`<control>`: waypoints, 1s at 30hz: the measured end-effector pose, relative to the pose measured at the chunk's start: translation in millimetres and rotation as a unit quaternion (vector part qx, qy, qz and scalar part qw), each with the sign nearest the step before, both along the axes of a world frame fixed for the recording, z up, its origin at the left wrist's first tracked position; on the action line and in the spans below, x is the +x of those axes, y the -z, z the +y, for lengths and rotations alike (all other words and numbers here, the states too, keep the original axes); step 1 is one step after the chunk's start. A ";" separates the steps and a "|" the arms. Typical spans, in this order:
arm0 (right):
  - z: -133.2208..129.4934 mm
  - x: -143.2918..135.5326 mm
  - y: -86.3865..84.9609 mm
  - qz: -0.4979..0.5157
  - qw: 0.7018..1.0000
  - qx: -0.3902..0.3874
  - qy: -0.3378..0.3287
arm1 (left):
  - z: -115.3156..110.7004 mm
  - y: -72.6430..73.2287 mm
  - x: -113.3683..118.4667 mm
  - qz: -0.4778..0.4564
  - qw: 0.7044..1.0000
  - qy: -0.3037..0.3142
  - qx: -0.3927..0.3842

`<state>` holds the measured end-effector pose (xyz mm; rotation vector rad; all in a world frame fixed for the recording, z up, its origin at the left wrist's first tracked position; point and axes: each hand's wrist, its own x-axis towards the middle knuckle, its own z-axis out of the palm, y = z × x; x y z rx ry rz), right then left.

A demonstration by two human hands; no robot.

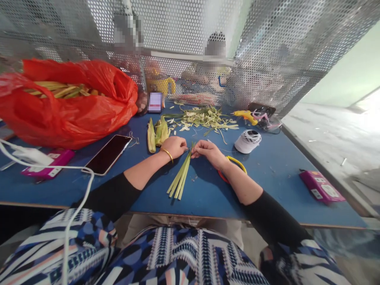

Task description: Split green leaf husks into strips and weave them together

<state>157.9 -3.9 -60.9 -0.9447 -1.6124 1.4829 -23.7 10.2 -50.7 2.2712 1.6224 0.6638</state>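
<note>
A small bundle of pale green strips (181,176), like cut husk or leaf, fans toward me over the blue table. Its narrow upper end lies between my two hands. My right hand (208,151) is closed in a pinch at that end, fingertips against the strips. My left hand (175,147), with a gold bangle at the wrist, is also pinched closed just left of it; what its fingertips hold is too small to make out. Thin white thread runs toward my right hand from a spool of white thread (248,141). Under my right forearm lies a red and yellow ring-shaped thing (237,163).
Husk pieces (162,131) and a heap of scraps (204,117) lie beyond my hands. Left are a red plastic bag (74,118) of husks, a phone (108,154) and a white cable (89,182). A yellow glue gun (246,116) and purple packet (322,187) sit right. A perforated metal screen (184,23) stands behind.
</note>
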 end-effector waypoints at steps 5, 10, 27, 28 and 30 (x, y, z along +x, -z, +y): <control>5.1 0.9 3.8 -0.013 0.999 0.002 0.039 | -1.2 -3.3 2.7 -0.269 0.946 0.009 -0.179; 4.9 -1.1 6.0 -0.016 0.999 -0.009 0.038 | -8.7 -3.9 11.3 -0.486 0.819 0.003 -0.306; -8.4 -2.8 -3.9 -0.200 0.969 0.143 0.024 | -9.0 1.5 13.2 -0.195 0.967 0.096 -0.131; -9.3 -2.5 -4.5 -0.208 0.966 0.151 0.024 | -9.3 1.0 12.9 -0.179 0.972 0.098 -0.121; -10.6 -1.8 -5.2 -0.217 0.963 0.162 0.021 | -10.1 -0.3 12.7 -0.156 0.977 0.097 -0.110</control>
